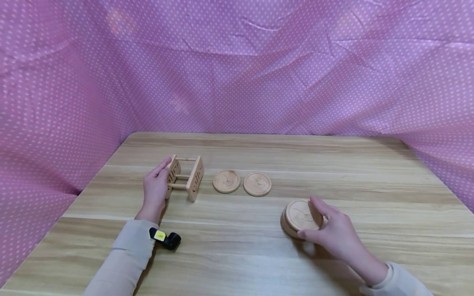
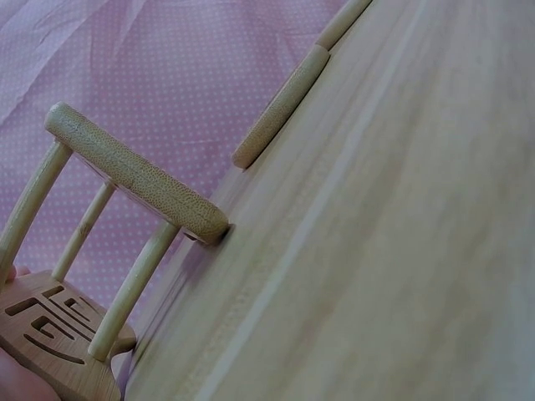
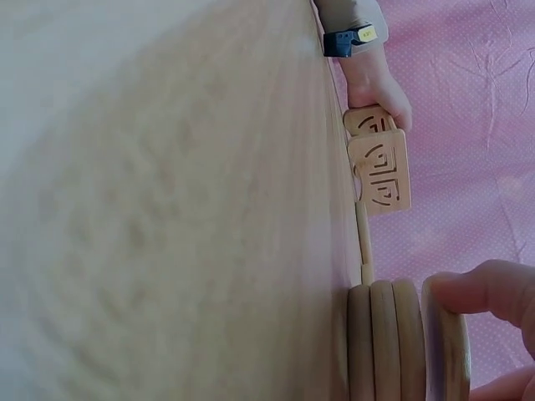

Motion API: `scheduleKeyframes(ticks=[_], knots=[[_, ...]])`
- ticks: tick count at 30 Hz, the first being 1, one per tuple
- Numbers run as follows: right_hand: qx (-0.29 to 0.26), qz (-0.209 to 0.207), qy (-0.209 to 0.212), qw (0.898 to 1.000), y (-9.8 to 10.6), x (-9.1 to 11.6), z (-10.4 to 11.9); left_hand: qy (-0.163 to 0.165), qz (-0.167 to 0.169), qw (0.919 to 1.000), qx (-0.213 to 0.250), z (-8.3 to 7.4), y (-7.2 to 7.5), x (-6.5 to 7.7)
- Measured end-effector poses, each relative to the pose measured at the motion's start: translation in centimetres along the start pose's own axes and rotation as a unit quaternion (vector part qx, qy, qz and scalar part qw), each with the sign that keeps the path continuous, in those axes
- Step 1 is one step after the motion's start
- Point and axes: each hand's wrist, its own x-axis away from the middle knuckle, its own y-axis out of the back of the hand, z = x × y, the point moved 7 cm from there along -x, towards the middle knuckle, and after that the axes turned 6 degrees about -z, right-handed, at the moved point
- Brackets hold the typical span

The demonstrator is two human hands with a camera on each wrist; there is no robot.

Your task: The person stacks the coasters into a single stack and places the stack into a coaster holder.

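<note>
My left hand (image 1: pixel 156 187) grips the near-left side panel of a wooden coaster holder (image 1: pixel 195 176), which has two cut-out panels joined by dowels. In the left wrist view, the holder's dowels (image 2: pixel 138 284) and carved panel show, with bits of my fingers at the edge. At the right, my right hand (image 1: pixel 335 228) pinches a round wooden coaster (image 1: pixel 301 213) by its rim, above a stack of coasters (image 1: pixel 288 226). In the right wrist view a narrow gap parts the pinched coaster (image 3: pixel 456 351) from the stack (image 3: pixel 384 342).
Two engraved round coasters, a left one (image 1: pixel 226 181) and a right one (image 1: pixel 257 184), lie flat side by side between holder and stack. All stand on a wood-grain table (image 1: pixel 222 255). Pink dotted cloth (image 1: pixel 237 74) hangs behind it and at both sides.
</note>
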Motion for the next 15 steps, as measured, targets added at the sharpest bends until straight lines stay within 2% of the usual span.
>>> scheduleKeyframes(ticks=[15], knots=[[0.006,0.017,-0.013,1.000,-0.94,-0.03,-0.30,0.012,0.003,0.9999,0.012,0.13,-0.06,0.08]])
